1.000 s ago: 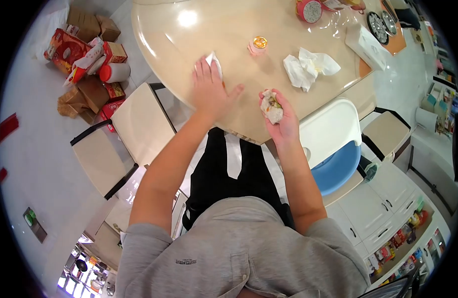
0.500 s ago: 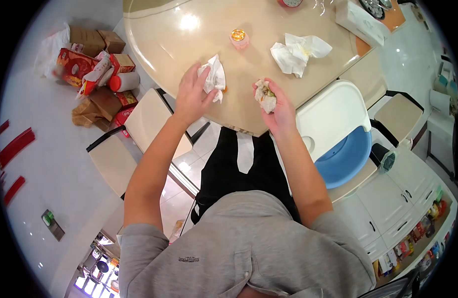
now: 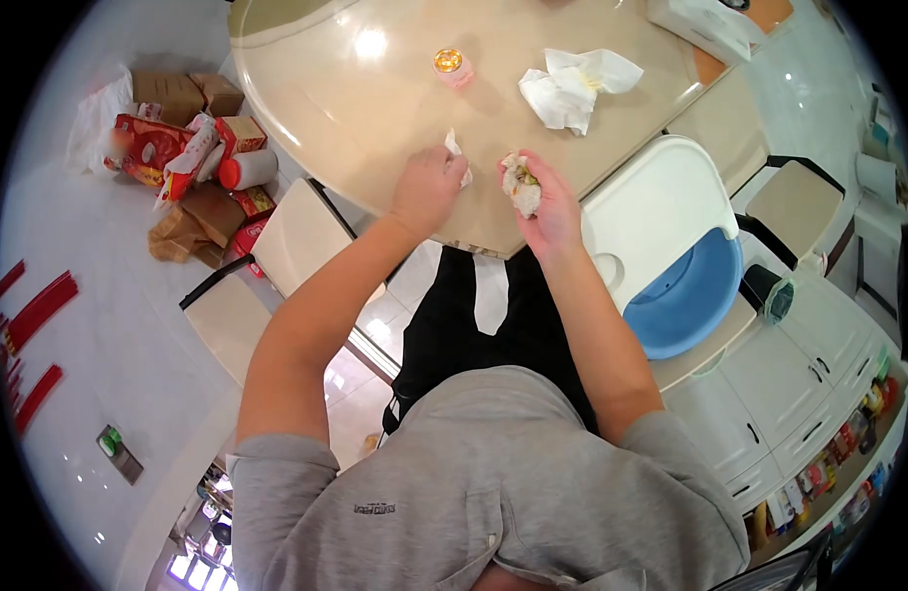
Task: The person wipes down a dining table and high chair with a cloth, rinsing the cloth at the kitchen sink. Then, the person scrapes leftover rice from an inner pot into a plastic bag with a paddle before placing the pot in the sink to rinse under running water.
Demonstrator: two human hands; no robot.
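My left hand [image 3: 429, 187] is closed on a crumpled white tissue [image 3: 461, 158] at the table's near edge; part of the tissue sticks out past my fingers, the rest is hidden. In my right hand [image 3: 554, 207] is a rice ball [image 3: 522, 185], its white rice showing with a bit of green and orange filling. My fingers curl round its right side, a short way from the left hand. Beyond both hands, another crumpled tissue [image 3: 572, 91] with a yellowish stain lies on the table. A small pinkish jar [image 3: 453, 69] with a golden top stands farther left.
The glossy beige table [image 3: 345, 108] spreads in front of me. A white tray [image 3: 661, 212] and blue basin [image 3: 685, 305] are by the right side. Chairs [image 3: 294, 236] stand close around. Boxes and bags [image 3: 193, 167] are piled at left. A white tissue box [image 3: 705, 28] sits far right.
My left hand has moved right and closed over the tissue, which was spread under its open fingers. My right hand keeps the rice ball, turned slightly. The view has shifted a little.
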